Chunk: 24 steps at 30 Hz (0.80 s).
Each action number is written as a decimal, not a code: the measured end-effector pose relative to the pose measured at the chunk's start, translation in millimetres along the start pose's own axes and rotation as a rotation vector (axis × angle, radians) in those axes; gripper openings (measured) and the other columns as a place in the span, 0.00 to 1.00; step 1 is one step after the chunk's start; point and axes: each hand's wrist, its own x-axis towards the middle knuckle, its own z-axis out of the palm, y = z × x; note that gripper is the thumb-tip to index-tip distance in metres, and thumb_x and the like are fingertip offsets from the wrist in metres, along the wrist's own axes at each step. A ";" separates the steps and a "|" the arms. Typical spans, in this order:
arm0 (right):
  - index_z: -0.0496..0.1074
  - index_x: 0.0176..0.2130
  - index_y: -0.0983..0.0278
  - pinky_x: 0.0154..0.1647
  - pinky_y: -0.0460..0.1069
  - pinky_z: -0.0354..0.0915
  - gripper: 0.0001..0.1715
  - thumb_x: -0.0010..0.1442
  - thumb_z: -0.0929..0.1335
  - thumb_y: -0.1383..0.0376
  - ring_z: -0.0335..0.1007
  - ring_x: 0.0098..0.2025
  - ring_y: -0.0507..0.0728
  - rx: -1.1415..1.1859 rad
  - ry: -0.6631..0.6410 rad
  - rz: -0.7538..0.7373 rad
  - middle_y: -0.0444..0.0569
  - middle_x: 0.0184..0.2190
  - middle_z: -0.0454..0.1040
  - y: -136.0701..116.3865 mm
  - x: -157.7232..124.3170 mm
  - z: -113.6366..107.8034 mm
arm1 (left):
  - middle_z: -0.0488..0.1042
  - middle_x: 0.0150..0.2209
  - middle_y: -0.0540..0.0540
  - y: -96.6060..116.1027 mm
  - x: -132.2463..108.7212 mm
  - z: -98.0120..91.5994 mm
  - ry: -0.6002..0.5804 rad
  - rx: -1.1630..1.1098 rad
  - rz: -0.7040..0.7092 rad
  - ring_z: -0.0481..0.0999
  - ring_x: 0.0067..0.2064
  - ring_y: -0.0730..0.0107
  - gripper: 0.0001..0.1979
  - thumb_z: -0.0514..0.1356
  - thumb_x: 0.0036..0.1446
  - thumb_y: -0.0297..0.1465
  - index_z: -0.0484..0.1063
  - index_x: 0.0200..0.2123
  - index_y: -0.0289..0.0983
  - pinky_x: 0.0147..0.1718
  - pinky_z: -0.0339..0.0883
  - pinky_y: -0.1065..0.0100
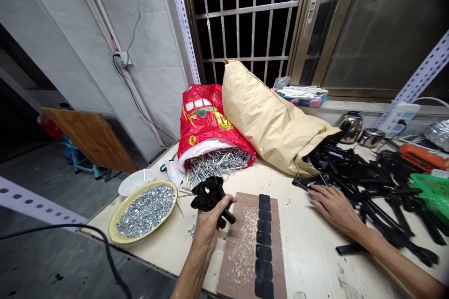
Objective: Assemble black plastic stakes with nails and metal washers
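- Where the left hand (pixel 209 224) rises over the counter's near-left part, its fingers are closed around a bunch of black plastic parts (pixel 209 195), held just above the counter (pixel 308 252).
- Just right of that hand lies a brown board (pixel 242 247), reaching the counter's near edge, with a column of black pads (pixel 263 243) along its right side and pale specks scattered over its middle.
- Further right, the right hand (pixel 333 205) lies flat and open, palm down, fingertips touching the edge of a spread heap of black strips (pixel 372 187) that covers the counter's right side.
- Those strips spill from the mouth of a tan paper sack (pixel 270 121) lying on its side toward the far edge.
- Beside the sack, on its left, a red bag (pixel 203 121) lies open with silver nails (pixel 215 163) pouring out.
- Near the left edge sits a yellow dish (pixel 115 229) full of small silver fasteners, with a white bowl (pixel 135 182) just behind it.
- At the far right edge are a green basket (pixel 433 194) and a metal kettle (pixel 349 126).
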 end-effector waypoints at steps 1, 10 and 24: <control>0.69 0.50 0.59 0.53 0.60 0.54 0.18 0.63 0.60 0.59 0.63 0.51 0.62 0.043 0.036 0.006 0.52 0.50 0.69 -8.2 9.6 -4.4 | 0.79 0.31 0.41 -0.2 0.7 -0.5 -0.006 0.028 0.026 0.78 0.37 0.61 0.16 0.70 0.37 0.33 0.76 0.31 0.30 0.43 0.69 0.65; 0.71 0.41 0.62 0.39 0.48 0.58 0.13 0.65 0.59 0.66 0.63 0.40 0.55 0.171 0.082 -0.212 0.49 0.37 0.70 -137.4 178.0 16.6 | 0.78 0.32 0.40 -5.7 11.3 -1.1 0.061 0.206 0.098 0.77 0.33 0.62 0.18 0.68 0.40 0.36 0.74 0.34 0.31 0.23 0.64 0.74; 0.73 0.35 0.62 0.40 0.52 0.52 0.09 0.61 0.63 0.70 0.58 0.43 0.59 -0.018 -0.001 -0.410 0.53 0.41 0.67 -173.7 223.0 53.7 | 0.74 0.26 0.47 -2.0 29.1 -4.6 0.147 -0.012 0.072 0.75 0.27 0.70 0.17 0.71 0.35 0.33 0.74 0.30 0.31 0.31 0.71 0.69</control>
